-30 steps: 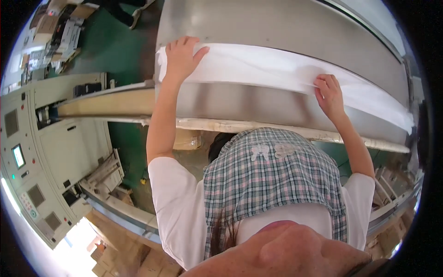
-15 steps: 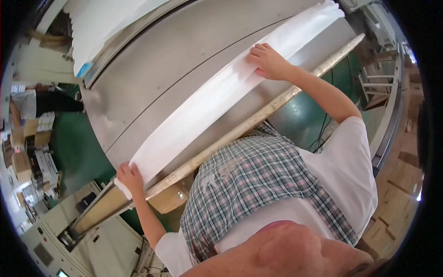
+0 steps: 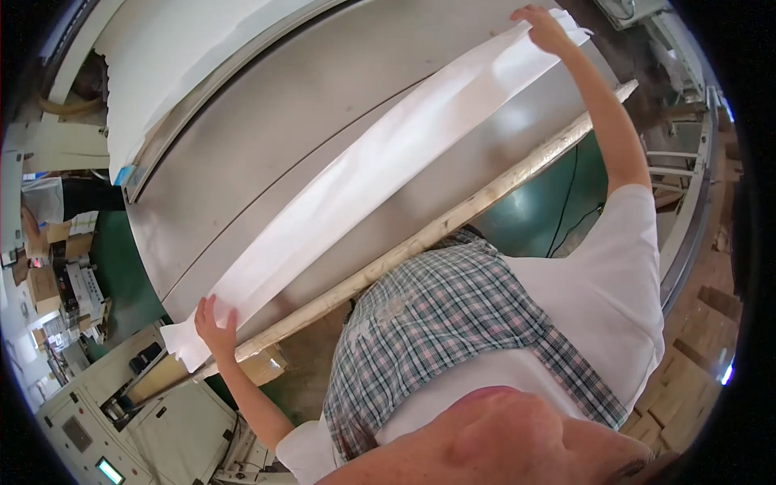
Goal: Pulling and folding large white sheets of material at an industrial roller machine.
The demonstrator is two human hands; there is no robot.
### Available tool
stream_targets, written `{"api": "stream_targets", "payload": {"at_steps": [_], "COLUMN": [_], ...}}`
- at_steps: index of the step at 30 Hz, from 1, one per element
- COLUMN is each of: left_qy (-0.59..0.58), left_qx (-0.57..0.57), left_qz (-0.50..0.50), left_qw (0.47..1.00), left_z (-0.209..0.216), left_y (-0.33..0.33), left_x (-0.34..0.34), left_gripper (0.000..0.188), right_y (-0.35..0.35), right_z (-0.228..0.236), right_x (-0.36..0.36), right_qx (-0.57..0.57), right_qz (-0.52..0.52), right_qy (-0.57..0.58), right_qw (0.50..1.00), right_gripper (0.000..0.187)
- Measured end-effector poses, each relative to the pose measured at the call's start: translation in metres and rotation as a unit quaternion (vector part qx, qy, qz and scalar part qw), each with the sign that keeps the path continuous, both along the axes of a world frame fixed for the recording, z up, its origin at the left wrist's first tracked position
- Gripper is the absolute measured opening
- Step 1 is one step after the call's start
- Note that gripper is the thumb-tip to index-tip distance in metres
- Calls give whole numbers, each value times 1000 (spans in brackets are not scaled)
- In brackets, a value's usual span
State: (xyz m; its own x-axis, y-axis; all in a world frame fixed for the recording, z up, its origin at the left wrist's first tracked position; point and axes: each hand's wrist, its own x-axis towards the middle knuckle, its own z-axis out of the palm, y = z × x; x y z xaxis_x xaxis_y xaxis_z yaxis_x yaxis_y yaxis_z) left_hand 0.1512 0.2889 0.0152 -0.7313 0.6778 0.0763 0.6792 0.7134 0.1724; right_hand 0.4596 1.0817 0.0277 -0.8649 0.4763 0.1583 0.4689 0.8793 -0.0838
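Observation:
A long white strip of folded cloth (image 3: 364, 174) lies slantwise across a grey metal tabletop (image 3: 267, 121), from near left to far right. My left hand (image 3: 217, 330) rests on its near left end with the fingers spread; beyond that hand the loose end hangs crumpled over the table's corner. At the far right end my right hand (image 3: 548, 31) lies over the cloth, its fingers stretched past the far edge. The thumb of that hand is hidden. Light creases run along the strip, and its far end is ragged in layers.
A pale bar wrapped in clear film (image 3: 453, 217) runs along the table's near edge, against my plaid apron (image 3: 436, 299). More white sheet (image 3: 170, 73) lies past a metal rail at upper left. A machine cabinet (image 3: 174, 432) stands at lower left. Another person (image 3: 48, 198) is far left, by boxes.
My right hand has slid from the strip's middle to its far right end. My left hand has shifted slightly left and its fingers have spread. The strip's near end now extends further left.

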Motion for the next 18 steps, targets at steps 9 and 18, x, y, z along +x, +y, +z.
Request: {"api": "stream_targets", "payload": {"at_steps": [9, 18], "left_qy": [74, 166], "left_qx": [-20, -93], "left_qz": [115, 231], "left_qw": [990, 954], "left_z": [-24, -9], "left_y": [-3, -64], "left_x": [-8, -59], "left_gripper": [37, 27], "right_y": [74, 84], "right_z": [7, 4], "right_x": [15, -8], "right_qx": [-178, -261], "right_qz": [31, 37], "right_qy": [-83, -141], "right_qw": [980, 954], "right_gripper": [15, 12]}}
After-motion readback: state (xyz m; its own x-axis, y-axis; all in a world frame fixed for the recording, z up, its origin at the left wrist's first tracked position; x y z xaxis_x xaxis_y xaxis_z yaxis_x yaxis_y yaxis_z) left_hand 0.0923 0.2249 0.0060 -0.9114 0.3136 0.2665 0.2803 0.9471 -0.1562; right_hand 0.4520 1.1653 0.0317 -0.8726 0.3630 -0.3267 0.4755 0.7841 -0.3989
